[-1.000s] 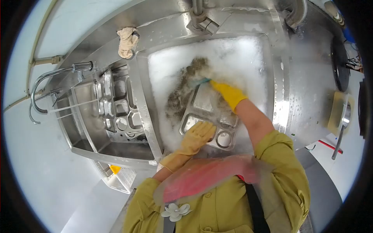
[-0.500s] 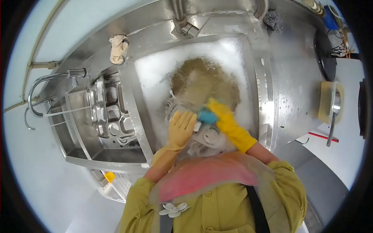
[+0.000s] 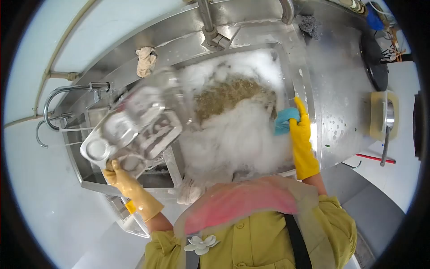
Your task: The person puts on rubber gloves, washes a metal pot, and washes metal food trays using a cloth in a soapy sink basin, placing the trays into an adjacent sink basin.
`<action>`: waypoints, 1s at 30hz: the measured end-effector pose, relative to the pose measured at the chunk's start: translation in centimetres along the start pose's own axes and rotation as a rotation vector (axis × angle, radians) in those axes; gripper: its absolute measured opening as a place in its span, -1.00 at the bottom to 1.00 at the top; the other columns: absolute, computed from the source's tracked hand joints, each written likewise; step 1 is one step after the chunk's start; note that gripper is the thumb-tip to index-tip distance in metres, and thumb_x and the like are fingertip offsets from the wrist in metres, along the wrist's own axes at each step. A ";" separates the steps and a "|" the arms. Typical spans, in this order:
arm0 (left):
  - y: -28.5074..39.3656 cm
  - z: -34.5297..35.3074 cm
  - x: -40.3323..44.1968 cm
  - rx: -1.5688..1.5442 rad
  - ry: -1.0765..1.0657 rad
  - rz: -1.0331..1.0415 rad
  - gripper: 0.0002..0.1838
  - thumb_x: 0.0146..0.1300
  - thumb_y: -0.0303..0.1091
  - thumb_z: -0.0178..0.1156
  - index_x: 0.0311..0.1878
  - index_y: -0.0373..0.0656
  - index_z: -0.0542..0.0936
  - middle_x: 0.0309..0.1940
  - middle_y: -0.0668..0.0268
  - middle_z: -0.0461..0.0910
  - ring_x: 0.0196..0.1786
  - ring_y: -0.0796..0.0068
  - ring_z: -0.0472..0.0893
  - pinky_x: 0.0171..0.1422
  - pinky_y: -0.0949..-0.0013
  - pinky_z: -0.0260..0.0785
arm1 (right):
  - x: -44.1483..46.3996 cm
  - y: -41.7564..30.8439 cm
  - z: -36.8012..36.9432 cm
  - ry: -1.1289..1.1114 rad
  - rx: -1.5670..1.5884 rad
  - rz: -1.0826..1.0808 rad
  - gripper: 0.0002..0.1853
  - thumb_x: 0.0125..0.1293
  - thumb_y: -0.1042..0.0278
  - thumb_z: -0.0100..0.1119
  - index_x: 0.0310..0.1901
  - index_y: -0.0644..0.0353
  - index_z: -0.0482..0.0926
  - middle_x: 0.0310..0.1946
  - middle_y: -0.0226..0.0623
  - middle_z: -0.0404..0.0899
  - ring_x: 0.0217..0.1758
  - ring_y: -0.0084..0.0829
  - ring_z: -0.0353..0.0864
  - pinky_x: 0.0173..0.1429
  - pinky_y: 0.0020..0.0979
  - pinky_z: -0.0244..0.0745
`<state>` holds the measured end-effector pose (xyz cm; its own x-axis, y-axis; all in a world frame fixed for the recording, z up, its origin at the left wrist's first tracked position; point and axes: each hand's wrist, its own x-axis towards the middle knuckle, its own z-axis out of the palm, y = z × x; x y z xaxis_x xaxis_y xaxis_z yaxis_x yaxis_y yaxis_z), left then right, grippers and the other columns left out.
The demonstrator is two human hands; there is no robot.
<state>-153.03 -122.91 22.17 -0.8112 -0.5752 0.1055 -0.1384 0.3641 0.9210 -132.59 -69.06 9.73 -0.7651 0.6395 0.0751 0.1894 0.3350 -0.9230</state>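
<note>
My left hand [image 3: 122,179], in a pale yellow rubber glove, grips a steel compartment tray [image 3: 117,127] by its near corner. The tray is tilted and partly blurred, held above the left basin, its far end over the left edge of the foamy sink. In a bright yellow glove, my right hand [image 3: 303,130] is closed around a blue scrubbing cloth or sponge [image 3: 286,121] at the right rim of the sink [image 3: 292,62]. White suds [image 3: 228,130] and murky water [image 3: 233,96] fill the sink, so what lies under them is hidden.
Behind the sink stands a steel faucet [image 3: 214,36]; a curved tap [image 3: 51,101] rises at the left. A beige cloth [image 3: 146,62] lies on the ledge, a steel scourer [image 3: 310,27] at the back right. Rightward sit a yellowish container [image 3: 378,101] and a ladle [image 3: 386,139].
My left hand has lifted the tray out of the suds and swung it left over the other basin. My right hand has moved right with the blue cloth or sponge. Foam has spread across the front.
</note>
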 end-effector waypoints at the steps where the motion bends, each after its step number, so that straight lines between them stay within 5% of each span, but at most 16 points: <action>1: -0.4 -1.0 0.8 -0.031 0.069 -0.087 -0.75 0.44 -0.41 0.22 0.11 -0.26 0.55 -0.03 0.25 0.64 -0.06 0.35 0.62 0.06 0.29 0.54 | 0.9 -0.7 -1.0 0.080 -0.074 0.001 -0.37 0.38 0.57 0.08 0.51 0.23 0.35 -0.01 -0.14 0.68 -0.07 -0.41 0.69 0.13 -0.49 0.53; 6: -9.8 -7.1 6.4 0.094 0.327 -0.510 -0.59 0.44 -0.30 0.21 0.19 -0.44 0.54 0.06 0.04 0.63 0.06 0.17 0.64 0.01 0.01 0.62 | 6.8 2.3 -8.1 0.431 -0.470 0.010 -0.35 0.39 0.45 0.15 0.52 0.24 0.32 0.25 -0.04 0.56 0.23 -0.15 0.58 0.37 -0.29 0.41; 9: -10.8 -6.5 5.0 0.658 0.341 -0.054 -0.59 0.51 -0.33 0.17 0.30 -0.38 0.53 0.17 0.02 0.64 0.08 0.15 0.67 0.27 0.19 0.53 | 8.3 6.4 -10.2 0.408 -0.755 -0.066 -0.37 0.41 0.42 0.17 0.50 0.26 0.33 0.33 0.01 0.49 0.35 -0.03 0.48 0.49 -0.20 0.29; 10: -11.7 -5.6 5.3 0.589 0.310 0.189 -0.61 0.54 -0.32 0.14 0.27 -0.40 0.56 0.21 0.05 0.63 0.18 0.18 0.64 0.37 0.24 0.44 | 8.4 7.3 -10.5 0.390 -0.839 -0.098 -0.37 0.42 0.41 0.17 0.50 0.26 0.33 0.36 0.03 0.47 0.39 0.01 0.45 0.53 -0.17 0.25; 13: -0.5 7.1 -3.9 0.347 -0.157 0.336 -0.67 0.58 -0.38 0.09 0.23 -0.42 0.58 0.17 0.08 0.66 0.22 0.31 0.60 0.40 0.32 0.40 | 8.3 8.6 -10.3 0.403 -0.866 -0.108 -0.39 0.44 0.37 0.19 0.49 0.28 0.34 0.45 0.08 0.40 0.51 0.13 0.35 0.64 -0.08 0.13; 14: 2.9 11.2 -7.8 0.238 -0.324 0.050 -0.59 0.56 -0.26 0.13 0.32 -0.29 0.58 0.22 0.12 0.65 0.25 0.31 0.59 0.42 0.28 0.36 | 8.3 8.5 -10.1 0.423 -0.819 -0.081 -0.38 0.44 0.36 0.19 0.49 0.29 0.33 0.45 0.08 0.40 0.51 0.12 0.35 0.64 -0.08 0.13; 17: -1.7 19.2 -13.6 0.497 -0.908 0.295 -0.52 0.47 -0.19 0.22 0.39 -0.10 0.57 0.32 0.10 0.61 0.39 0.21 0.54 0.47 0.26 0.33 | 8.0 7.9 -9.2 0.469 -0.716 -0.034 -0.37 0.44 0.34 0.20 0.49 0.30 0.32 0.44 0.09 0.40 0.50 0.11 0.37 0.64 -0.08 0.14; 19: -8.7 23.9 -17.6 0.511 -1.008 0.093 -0.43 0.45 -0.15 0.23 0.48 -0.06 0.49 0.43 0.09 0.50 0.49 0.18 0.44 0.55 0.24 0.24 | 7.9 7.4 -9.3 0.474 -0.707 -0.055 -0.36 0.44 0.32 0.21 0.50 0.29 0.31 0.43 0.10 0.41 0.49 0.11 0.38 0.63 -0.09 0.15; 20: -9.0 26.0 -17.7 0.588 -1.093 -0.263 -0.39 0.44 -0.13 0.23 0.51 -0.03 0.45 0.47 0.10 0.44 0.53 0.19 0.39 0.59 0.25 0.18 | 8.0 7.0 -9.1 0.490 -0.692 -0.023 -0.36 0.44 0.32 0.21 0.50 0.28 0.32 0.43 0.10 0.41 0.49 0.11 0.39 0.63 -0.09 0.16; 21: -10.2 27.4 -18.4 0.622 -1.121 -0.387 -0.40 0.44 -0.12 0.23 0.50 -0.04 0.45 0.46 0.10 0.45 0.51 0.19 0.40 0.57 0.25 0.19 | 8.1 6.6 -8.8 0.507 -0.678 0.008 -0.36 0.43 0.31 0.21 0.50 0.28 0.32 0.43 0.11 0.41 0.48 0.11 0.39 0.62 -0.09 0.17; 30: -18.7 30.9 -22.8 0.850 -1.059 -0.248 -0.42 0.40 -0.06 0.27 0.41 -0.07 0.51 0.30 0.15 0.56 0.34 0.22 0.51 0.42 0.23 0.29 | 8.2 7.5 -9.3 0.468 -0.618 0.023 -0.46 0.49 0.27 0.18 0.42 0.28 0.43 0.36 0.08 0.50 0.45 0.08 0.44 0.59 -0.08 0.22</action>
<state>-149.52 -93.97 -9.01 -0.7028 -0.0034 -0.7114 -0.3316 0.8863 0.3232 -131.75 -54.90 6.93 -0.4435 0.8304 0.3372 0.6159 0.5557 -0.5584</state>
